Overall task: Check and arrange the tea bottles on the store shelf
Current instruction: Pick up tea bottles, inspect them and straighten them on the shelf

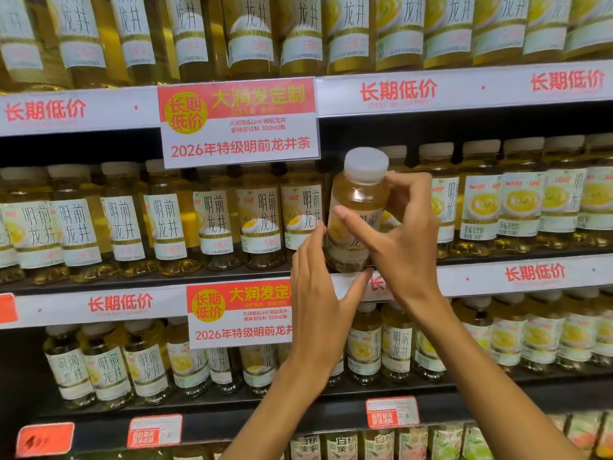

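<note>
Tea bottles, clear plastic with white screw caps, pale paper labels and yellow-gold liquid, stand in packed rows on three dark shelves; one such bottle is lifted at the front edge of the middle shelf, tilted slightly; the right hand curls fingers and thumb round its body; the left hand stays flat, fingertips touching the lower label, thumb beneath the base. Full, it probably feels fairly heavy; smooth, rigid and likely slippery; gripping the labelled waist with support underneath seems safest; the cap offers little purchase.
</note>
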Demonstrator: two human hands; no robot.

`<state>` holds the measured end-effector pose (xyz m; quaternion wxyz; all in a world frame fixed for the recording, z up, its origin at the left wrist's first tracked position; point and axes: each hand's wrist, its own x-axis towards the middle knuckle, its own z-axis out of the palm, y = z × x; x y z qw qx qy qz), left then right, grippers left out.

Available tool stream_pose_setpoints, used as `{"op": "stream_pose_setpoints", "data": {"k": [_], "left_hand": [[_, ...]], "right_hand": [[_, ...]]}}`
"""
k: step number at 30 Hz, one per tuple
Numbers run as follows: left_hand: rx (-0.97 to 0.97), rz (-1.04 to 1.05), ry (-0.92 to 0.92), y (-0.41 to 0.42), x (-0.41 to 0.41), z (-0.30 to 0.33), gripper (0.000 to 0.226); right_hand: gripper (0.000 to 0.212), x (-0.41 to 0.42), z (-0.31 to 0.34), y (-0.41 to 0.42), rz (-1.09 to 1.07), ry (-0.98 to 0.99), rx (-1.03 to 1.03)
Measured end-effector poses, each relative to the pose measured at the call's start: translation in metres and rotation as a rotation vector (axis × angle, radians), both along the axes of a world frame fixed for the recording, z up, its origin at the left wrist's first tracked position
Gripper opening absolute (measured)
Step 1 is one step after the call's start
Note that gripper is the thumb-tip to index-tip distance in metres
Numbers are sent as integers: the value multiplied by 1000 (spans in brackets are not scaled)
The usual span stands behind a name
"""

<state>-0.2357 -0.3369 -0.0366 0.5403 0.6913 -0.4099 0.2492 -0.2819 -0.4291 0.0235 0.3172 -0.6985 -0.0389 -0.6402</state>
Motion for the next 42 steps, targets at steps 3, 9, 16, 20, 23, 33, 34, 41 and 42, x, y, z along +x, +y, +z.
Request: {"op": "stream_pose_setpoints", "data": {"k": [3, 9, 16, 20, 23, 33, 34, 41, 42], "left_hand": [[-46, -141, 86, 6, -8, 2, 78], [-150, -488, 332, 24, -26, 5, 51], [-46, -847, 772, 38, -37, -10, 31], [-8, -642, 685, 42, -36, -11, 36], [-94, -651, 746, 41, -39, -12, 46], [-126, -795, 921, 43, -37, -19, 60], [-127, -708, 846, 44, -36, -17, 58], [-72, -637, 782, 46, -48, -17, 58], [-107, -738, 879, 47, -48, -17, 63]], "right_hand": [[58, -14, 0, 6, 120, -11, 130], [56, -33, 6, 3, 453, 199, 397], [49, -34, 6, -1, 937, 427, 672], [46, -37, 4, 8, 778, 401, 554], [44, -38, 6, 13, 780, 447, 529], [45, -41, 8, 13, 1013, 511, 508], [42, -43, 9, 14, 920, 519, 473], [34, -43, 8, 16, 886, 565, 528], [36, -44, 9, 14, 944, 560, 571]]}}
